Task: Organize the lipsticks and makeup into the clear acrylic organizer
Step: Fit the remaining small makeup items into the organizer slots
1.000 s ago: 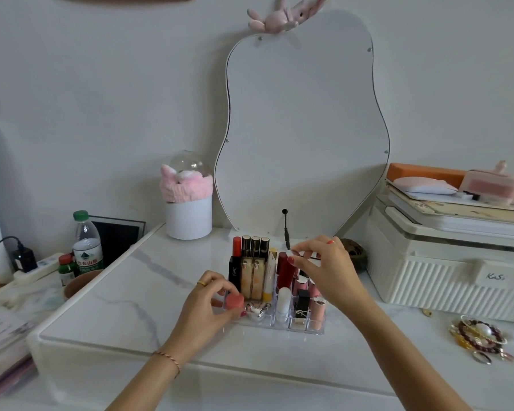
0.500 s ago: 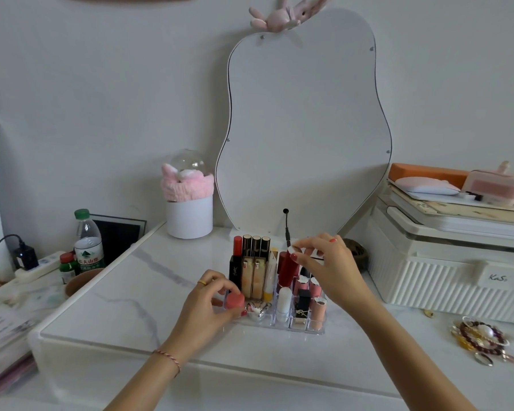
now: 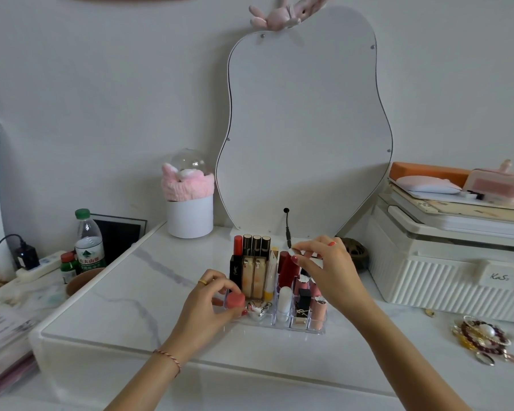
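Note:
The clear acrylic organizer stands on the white marble table, filled with upright lipsticks and tubes. My left hand holds a small round coral-pink pot at the organizer's front left corner, beside a silver heart-shaped case. My right hand hovers over the organizer's back right part and pinches a small silver-tipped item between thumb and forefinger, just above a dark red lipstick. What lies under the right palm is hidden.
A wavy mirror leans against the wall right behind the organizer, with a black cable at its foot. A white ribbed box stands to the right, jewellery in front of it. A white pot and a water bottle stand to the left.
My right hand has lifted slightly and shifted left over the organizer's back with the small item. My left hand keeps its hold on the coral pot in the same place.

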